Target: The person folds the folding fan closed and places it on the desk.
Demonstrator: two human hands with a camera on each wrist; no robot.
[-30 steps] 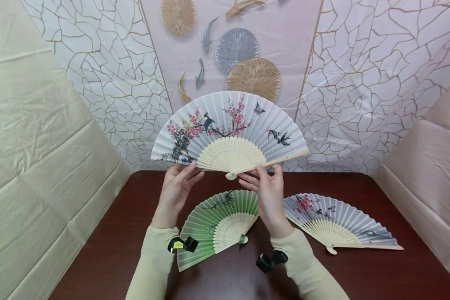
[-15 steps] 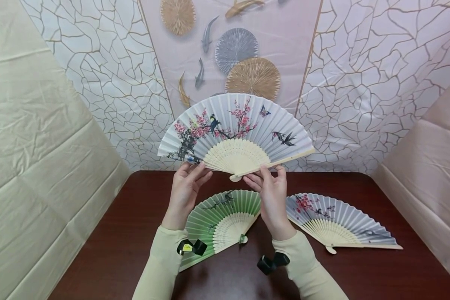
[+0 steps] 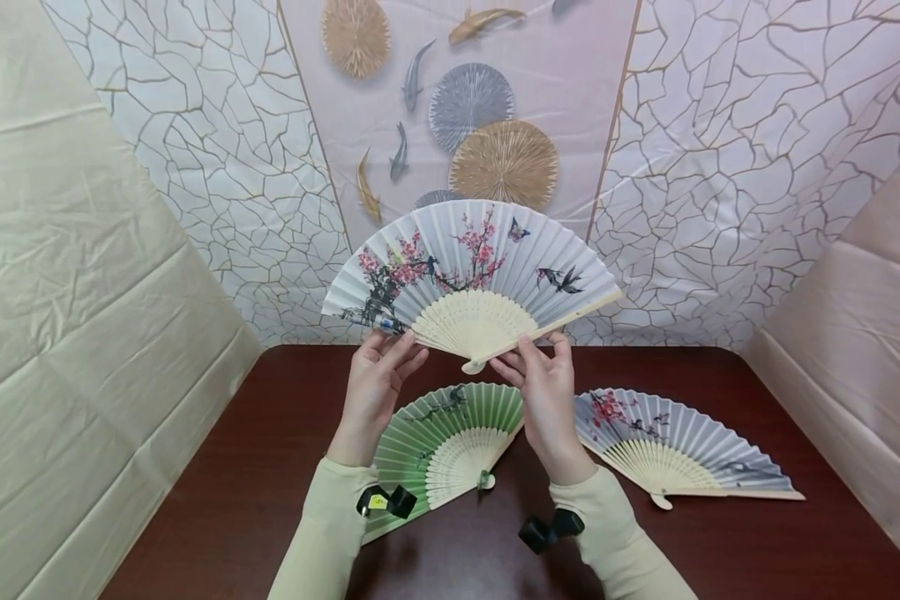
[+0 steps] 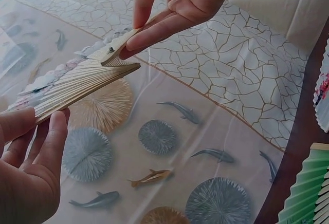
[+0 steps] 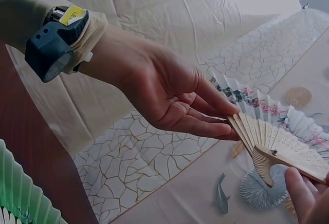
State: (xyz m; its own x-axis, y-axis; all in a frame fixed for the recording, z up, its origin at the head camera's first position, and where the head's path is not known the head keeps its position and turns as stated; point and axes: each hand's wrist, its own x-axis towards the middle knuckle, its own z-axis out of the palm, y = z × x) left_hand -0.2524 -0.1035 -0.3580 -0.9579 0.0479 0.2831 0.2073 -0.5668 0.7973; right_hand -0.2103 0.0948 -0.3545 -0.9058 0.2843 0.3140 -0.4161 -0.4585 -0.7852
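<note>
Spread wide in the head view, a white folding fan [image 3: 472,275] with pink blossoms, birds and a butterfly is held up above the table. My left hand [image 3: 378,379] pinches its left edge between thumb and fingers. On the other side, my right hand [image 3: 543,392] pinches the right guard stick near the pivot. The left wrist view shows the fan's ribs [image 4: 82,82] running between both hands. Below lies a spread green fan [image 3: 450,442], partly hidden by my left arm. A grey fan [image 3: 675,442] with red blossoms lies spread at the right.
The dark red-brown table [image 3: 217,467] carries the two lying fans. Behind it hangs a cloth backdrop [image 3: 720,167] printed with gold crackle lines, fish and round leaves. Beige fabric walls [image 3: 120,333] stand at both sides.
Both hands have shifted a little to the right and then slightly down with the white fan, which stays spread. The left hand has moved more than the right. The lying fans stay put.
</note>
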